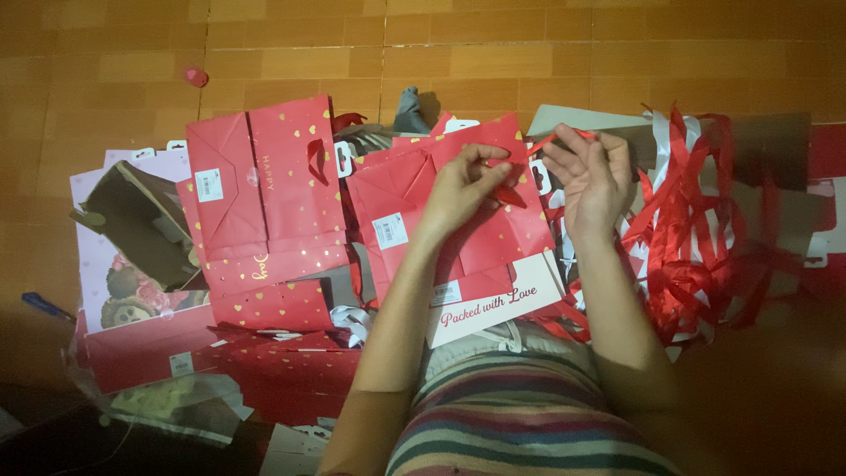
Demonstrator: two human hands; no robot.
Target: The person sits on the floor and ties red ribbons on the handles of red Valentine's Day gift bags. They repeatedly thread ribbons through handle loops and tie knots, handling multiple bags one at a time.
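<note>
Far to my left a blue pen [41, 306] is lying on the dim floor, and beside it a pale pink gift bag [106, 256] with a plush-bear picture is lying flat, a brown opened bag [141, 220] resting on top of it. Next to that, a red gift bag [264, 189] scattered with gold hearts is lying folded flat, its red ribbon handle showing near the upper edge, with more flattened red bags [273, 353] piling up below it toward my lap. Up on the orange tiled floor [493, 53], a small pink heart-shaped scrap [196, 78] is sitting apart from the heap.

In the middle, I am holding another red gift bag [458, 229] flat in front of me, over my striped shirt. My left hand [463, 185] is resting on this bag, thumb and fingertips pressed together, pinching a red ribbon [509, 196] at the bag's upper edge. The ribbon is running up and to the right, to my right hand [592, 181], which is raised palm toward me with fingers loosely curled, the ribbon's end caught at the fingertips. A white card strip [498, 307] is lying just below the bag.

At the right, a tangled pile of red and white ribbons [696, 238] is spilling over grey cardboard [608, 123].
</note>
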